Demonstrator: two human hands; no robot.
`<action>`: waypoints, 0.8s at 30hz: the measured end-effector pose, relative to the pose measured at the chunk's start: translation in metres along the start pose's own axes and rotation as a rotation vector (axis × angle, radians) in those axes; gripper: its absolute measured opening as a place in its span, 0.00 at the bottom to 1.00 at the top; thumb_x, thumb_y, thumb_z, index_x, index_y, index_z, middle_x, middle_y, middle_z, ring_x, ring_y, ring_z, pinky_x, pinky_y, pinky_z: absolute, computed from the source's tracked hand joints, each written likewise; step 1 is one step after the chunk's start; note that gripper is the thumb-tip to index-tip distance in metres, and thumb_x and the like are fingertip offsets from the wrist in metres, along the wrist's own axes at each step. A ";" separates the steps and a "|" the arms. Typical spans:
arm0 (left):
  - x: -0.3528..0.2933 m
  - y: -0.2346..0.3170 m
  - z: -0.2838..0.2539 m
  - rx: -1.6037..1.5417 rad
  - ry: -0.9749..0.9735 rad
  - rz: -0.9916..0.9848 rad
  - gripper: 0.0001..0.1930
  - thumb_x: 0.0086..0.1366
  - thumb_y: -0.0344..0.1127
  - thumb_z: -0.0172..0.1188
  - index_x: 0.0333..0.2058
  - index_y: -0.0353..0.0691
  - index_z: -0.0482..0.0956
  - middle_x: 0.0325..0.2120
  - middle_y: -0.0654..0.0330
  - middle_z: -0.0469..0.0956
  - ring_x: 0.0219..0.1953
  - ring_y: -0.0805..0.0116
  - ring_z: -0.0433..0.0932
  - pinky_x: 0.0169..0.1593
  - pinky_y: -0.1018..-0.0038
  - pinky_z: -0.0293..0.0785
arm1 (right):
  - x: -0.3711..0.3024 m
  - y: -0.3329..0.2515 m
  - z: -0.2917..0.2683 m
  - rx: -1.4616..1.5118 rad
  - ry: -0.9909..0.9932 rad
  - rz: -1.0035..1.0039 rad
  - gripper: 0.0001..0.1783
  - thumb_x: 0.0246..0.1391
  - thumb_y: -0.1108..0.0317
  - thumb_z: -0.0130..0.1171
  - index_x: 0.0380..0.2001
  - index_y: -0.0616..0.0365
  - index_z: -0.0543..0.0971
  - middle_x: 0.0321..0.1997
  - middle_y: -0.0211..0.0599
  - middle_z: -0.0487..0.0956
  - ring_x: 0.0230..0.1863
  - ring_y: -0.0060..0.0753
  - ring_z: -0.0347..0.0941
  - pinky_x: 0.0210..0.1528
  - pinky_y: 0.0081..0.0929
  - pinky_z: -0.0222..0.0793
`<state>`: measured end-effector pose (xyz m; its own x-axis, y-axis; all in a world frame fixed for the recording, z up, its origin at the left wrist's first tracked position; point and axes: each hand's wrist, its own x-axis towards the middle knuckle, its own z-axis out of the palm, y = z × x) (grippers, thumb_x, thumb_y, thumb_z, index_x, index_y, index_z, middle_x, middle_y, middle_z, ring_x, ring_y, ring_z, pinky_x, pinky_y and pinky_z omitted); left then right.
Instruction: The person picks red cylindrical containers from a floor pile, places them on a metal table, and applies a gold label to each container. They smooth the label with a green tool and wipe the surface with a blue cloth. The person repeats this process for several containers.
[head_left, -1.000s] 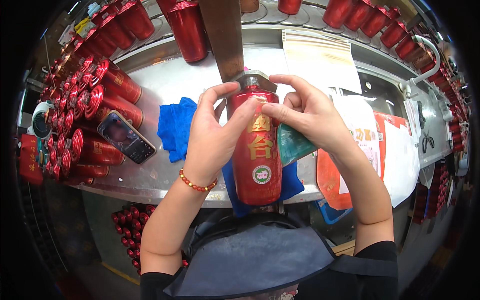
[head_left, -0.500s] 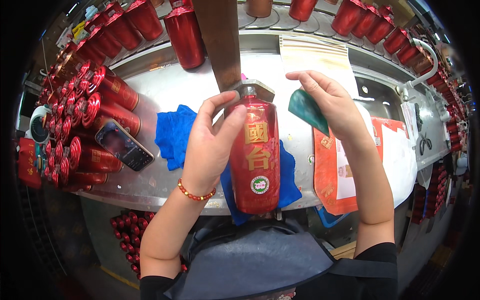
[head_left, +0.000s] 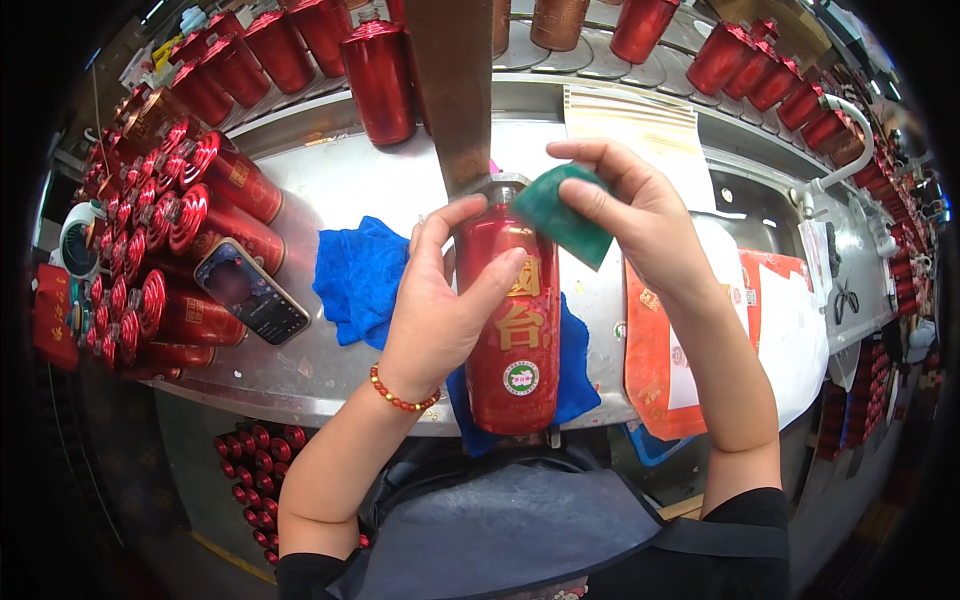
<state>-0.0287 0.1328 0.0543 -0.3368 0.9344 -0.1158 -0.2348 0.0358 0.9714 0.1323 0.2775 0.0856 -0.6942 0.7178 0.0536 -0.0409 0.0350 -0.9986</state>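
A red bottle point(head_left: 510, 395) with gold characters and a round green-and-white label lies on a blue cloth point(head_left: 578, 365), its neck pointing away from me and resting by a grey plate point(head_left: 512, 179). My left hand point(head_left: 445, 310), with a beaded bracelet, is closed on the bottle's upper left side, thumb across its front. Pinched in my right hand point(head_left: 640, 215) is a thin, flat green scraper point(head_left: 565, 222), held over the bottle's upper right shoulder. Whether its edge touches the bottle I cannot tell.
Left of my hand lie a crumpled blue cloth point(head_left: 352, 285) and a phone point(head_left: 250, 290) leaning against stacked red bottles point(head_left: 225, 235). An upright post point(head_left: 452, 90) stands beyond the bottle. At right are a red-and-white bag point(head_left: 650, 370), a sink point(head_left: 755, 195) and scissors point(head_left: 847, 302).
My right hand has moved left, bringing the scraper from beside the bottle to over its shoulder. My left thumb has slid lower and further across the bottle's front.
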 end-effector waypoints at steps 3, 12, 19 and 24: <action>0.001 -0.001 0.000 0.036 0.002 -0.011 0.29 0.66 0.39 0.68 0.61 0.34 0.67 0.56 0.53 0.64 0.60 0.64 0.69 0.64 0.69 0.70 | 0.005 0.011 -0.005 0.133 0.143 -0.014 0.15 0.67 0.65 0.61 0.53 0.60 0.79 0.43 0.29 0.81 0.43 0.16 0.75 0.47 0.17 0.73; 0.004 0.001 0.000 -0.274 -0.015 -0.117 0.25 0.73 0.42 0.60 0.61 0.34 0.67 0.57 0.53 0.69 0.60 0.67 0.72 0.62 0.71 0.71 | -0.013 -0.025 -0.005 -0.094 0.023 0.066 0.18 0.63 0.69 0.62 0.55 0.61 0.77 0.47 0.30 0.80 0.46 0.18 0.77 0.50 0.20 0.74; -0.005 -0.001 -0.006 -0.322 0.029 -0.038 0.22 0.79 0.42 0.44 0.63 0.35 0.67 0.59 0.55 0.73 0.62 0.65 0.72 0.66 0.65 0.68 | 0.010 -0.043 -0.005 -0.628 -0.020 -0.101 0.13 0.55 0.74 0.68 0.44 0.63 0.83 0.36 0.26 0.82 0.39 0.17 0.76 0.44 0.18 0.73; -0.009 -0.005 -0.009 -0.194 0.065 -0.030 0.23 0.78 0.42 0.48 0.64 0.35 0.67 0.59 0.55 0.71 0.62 0.67 0.70 0.65 0.68 0.69 | 0.004 -0.053 0.005 -0.513 -0.171 -0.142 0.13 0.53 0.75 0.70 0.43 0.64 0.83 0.37 0.27 0.82 0.39 0.16 0.76 0.43 0.17 0.72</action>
<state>-0.0333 0.1212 0.0487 -0.3841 0.9087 -0.1632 -0.4143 -0.0116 0.9101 0.1277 0.2748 0.1389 -0.8156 0.5601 0.1453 0.1828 0.4877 -0.8537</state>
